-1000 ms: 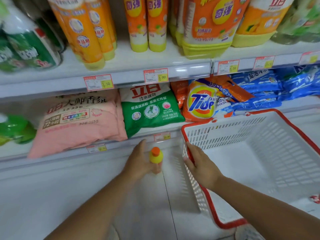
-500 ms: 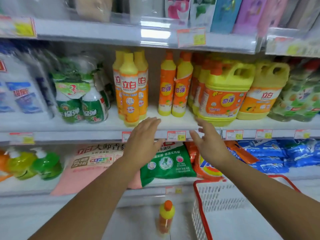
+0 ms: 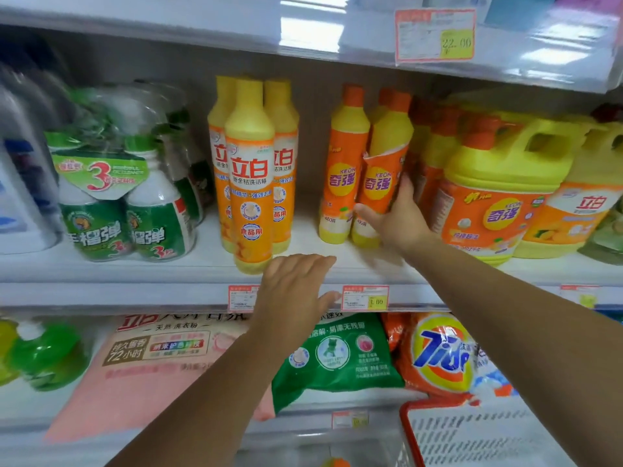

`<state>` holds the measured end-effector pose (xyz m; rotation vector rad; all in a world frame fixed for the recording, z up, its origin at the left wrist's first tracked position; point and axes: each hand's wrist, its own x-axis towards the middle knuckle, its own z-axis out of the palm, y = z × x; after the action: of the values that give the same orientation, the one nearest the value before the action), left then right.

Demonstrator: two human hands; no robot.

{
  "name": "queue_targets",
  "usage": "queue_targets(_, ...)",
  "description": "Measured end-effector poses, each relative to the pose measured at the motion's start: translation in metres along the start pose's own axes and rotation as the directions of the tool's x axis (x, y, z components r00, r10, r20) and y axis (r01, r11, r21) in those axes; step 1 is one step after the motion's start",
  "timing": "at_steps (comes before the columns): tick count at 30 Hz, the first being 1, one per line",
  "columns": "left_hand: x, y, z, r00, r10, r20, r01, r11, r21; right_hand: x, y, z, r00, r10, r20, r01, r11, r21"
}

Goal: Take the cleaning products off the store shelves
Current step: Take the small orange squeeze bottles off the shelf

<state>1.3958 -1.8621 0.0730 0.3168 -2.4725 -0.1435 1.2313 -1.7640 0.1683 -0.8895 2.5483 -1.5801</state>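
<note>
A slender yellow plastic bottle with an orange cap and orange label (image 3: 379, 176) was gripped low on its body by the right hand (image 3: 401, 220), with the thumb laid across the front and the fingers curled round the right side. It stood on the white middle shelf (image 3: 188, 264), its long axis nearly vertical, cap up and leaned slightly right, just beside a matching bottle (image 3: 342, 170) on its left. The left hand (image 3: 293, 291) was held flat and empty, fingers extended, over the near shelf edge.

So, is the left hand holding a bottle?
No, the left hand hovers empty over the shelf edge; only the right hand grips an orange-capped bottle.
</note>
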Motion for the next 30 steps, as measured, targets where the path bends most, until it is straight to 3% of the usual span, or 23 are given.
queue_targets(4, 0.000, 0.001, -0.001, 1.000, 0.002, -0.017, -0.002, 1.000, -0.005, 0.004, 0.002, 0.007, 0.995, 0.021, -0.102, -0.015, 0.999, 0.050)
queue_targets(7, -0.001, 0.003, -0.012, 0.997, 0.014, 0.081, -0.015, 1.000, 0.014, -0.006, 0.000, -0.001, 0.994, -0.018, -0.104, 0.030, 0.993, 0.114)
queue_targets(12, -0.002, 0.013, -0.044, 0.975, -0.039, 0.221, 0.064, 0.992, -0.109, -0.051, -0.026, -0.032, 0.998, 0.029, 0.058, -0.047, 0.936, 0.349)
queue_targets(14, -0.003, 0.030, -0.068, 0.955, -0.055, 0.292, 0.130, 0.961, -0.245, -0.082, -0.035, -0.046, 0.987, 0.027, 0.156, -0.088, 0.914, 0.395)
queue_targets(16, -0.009, 0.054, -0.094, 0.918, -0.042, 0.393, 0.249, 0.834, -0.492, -0.116, -0.039, -0.058, 0.977, 0.003, 0.211, -0.092, 0.905, 0.416)
queue_targets(18, -0.020, 0.079, -0.108, 0.877, -0.032, 0.480, 0.391, 0.627, -0.673, -0.148, -0.038, -0.068, 0.965, -0.009, 0.261, -0.111, 0.890, 0.443)
queue_targets(20, -0.036, 0.100, -0.112, 0.839, -0.058, 0.540, 0.490, 0.512, -0.706, -0.179, -0.038, -0.080, 0.954, -0.017, 0.301, -0.130, 0.877, 0.462)
queue_targets(22, -0.054, 0.117, -0.116, 0.820, -0.098, 0.564, 0.540, 0.461, -0.704, -0.200, -0.041, -0.095, 0.948, -0.054, 0.314, -0.088, 0.903, 0.421)
queue_targets(25, -0.079, 0.129, -0.126, 0.839, -0.118, 0.532, 0.517, 0.478, -0.710, -0.217, -0.052, -0.124, 0.955, -0.044, 0.295, -0.083, 0.910, 0.406)
queue_targets(30, -0.111, 0.140, -0.138, 0.856, -0.152, 0.494, 0.466, 0.638, -0.613, -0.240, -0.055, -0.142, 0.977, -0.067, 0.201, -0.052, 0.846, 0.531)
